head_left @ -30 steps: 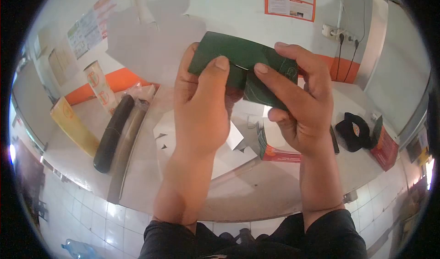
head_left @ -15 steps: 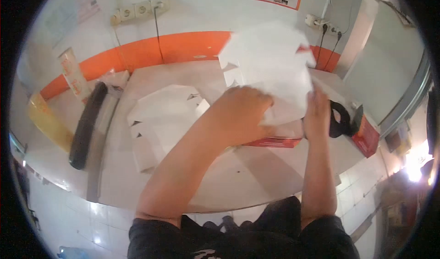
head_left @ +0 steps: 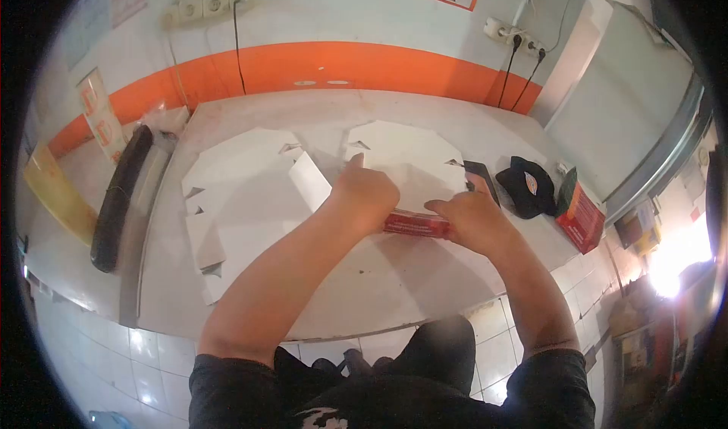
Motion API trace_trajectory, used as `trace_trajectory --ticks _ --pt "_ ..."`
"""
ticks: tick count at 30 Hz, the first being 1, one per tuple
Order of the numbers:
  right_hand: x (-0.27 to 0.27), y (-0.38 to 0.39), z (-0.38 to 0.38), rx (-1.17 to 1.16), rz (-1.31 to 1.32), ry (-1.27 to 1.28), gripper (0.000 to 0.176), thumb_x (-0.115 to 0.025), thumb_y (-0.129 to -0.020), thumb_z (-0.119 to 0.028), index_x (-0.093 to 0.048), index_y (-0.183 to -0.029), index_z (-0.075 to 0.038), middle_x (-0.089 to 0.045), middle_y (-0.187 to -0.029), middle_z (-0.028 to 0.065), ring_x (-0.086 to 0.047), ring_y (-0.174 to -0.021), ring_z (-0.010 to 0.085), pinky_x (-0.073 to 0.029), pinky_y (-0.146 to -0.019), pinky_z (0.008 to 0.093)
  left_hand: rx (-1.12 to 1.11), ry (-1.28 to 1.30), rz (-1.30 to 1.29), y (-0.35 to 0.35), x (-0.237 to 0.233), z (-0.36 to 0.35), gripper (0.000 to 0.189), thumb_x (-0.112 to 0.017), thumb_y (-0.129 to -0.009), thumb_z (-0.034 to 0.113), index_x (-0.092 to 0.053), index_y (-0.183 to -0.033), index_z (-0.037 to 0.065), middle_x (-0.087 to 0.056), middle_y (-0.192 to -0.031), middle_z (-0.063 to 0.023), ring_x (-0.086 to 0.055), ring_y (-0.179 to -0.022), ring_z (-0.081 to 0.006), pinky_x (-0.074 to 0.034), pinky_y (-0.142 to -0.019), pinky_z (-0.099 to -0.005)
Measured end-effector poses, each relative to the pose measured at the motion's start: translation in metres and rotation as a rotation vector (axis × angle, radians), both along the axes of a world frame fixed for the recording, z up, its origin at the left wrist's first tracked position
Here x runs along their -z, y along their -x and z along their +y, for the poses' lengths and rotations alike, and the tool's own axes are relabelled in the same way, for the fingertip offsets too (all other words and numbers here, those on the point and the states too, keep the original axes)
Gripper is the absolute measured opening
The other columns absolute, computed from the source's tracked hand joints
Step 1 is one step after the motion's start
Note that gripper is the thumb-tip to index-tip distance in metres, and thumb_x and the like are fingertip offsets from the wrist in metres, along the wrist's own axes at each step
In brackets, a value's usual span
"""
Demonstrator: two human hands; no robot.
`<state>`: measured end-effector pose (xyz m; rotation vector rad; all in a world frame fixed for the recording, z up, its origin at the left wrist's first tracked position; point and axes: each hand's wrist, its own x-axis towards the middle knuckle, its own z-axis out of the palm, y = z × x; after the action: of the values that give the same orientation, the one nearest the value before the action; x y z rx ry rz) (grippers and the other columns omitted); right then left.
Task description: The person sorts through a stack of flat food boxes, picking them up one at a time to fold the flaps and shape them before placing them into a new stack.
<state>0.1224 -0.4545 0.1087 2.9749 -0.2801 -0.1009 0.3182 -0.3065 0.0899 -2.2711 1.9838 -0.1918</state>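
A white cardboard box with a red printed front side lies on the table, partly folded up. My left hand is closed on its front left corner, one finger stretched along the left side. At the front right corner, my right hand grips the same box between thumb and fingers. A second white cardboard sheet with cut slots and flaps lies flat to the left, partly under my left forearm. Some of the red side is hidden behind my hands.
A black cap and a red box sit at the right. Beside my right hand lies a dark flat object. A long black roll and a yellow roll are at the left. Wall sockets hang behind.
The box at the right has come down from a raised, tilted position to lie on the table. Both hands have moved to its front corners. The view has shifted slightly.
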Motion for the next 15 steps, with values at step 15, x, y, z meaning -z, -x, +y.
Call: trace_trajectory --ticks 15 --pt "-0.034 0.019 -0.001 -0.256 -0.353 0.008 0.072 -0.085 -0.079 -0.025 -0.061 -0.145 -0.008 -0.069 -0.123 0.0155 -0.06 -0.126 0.0373 -0.038 -0.118 0.0507 0.009 0.538 0.162 -0.014 -0.012 0.072 0.08 -0.097 -0.068 0.046 -0.064 -0.134 0.014 -0.072 -0.123 -0.0122 -0.066 -0.124 -0.0344 -0.046 -0.111 -0.0544"
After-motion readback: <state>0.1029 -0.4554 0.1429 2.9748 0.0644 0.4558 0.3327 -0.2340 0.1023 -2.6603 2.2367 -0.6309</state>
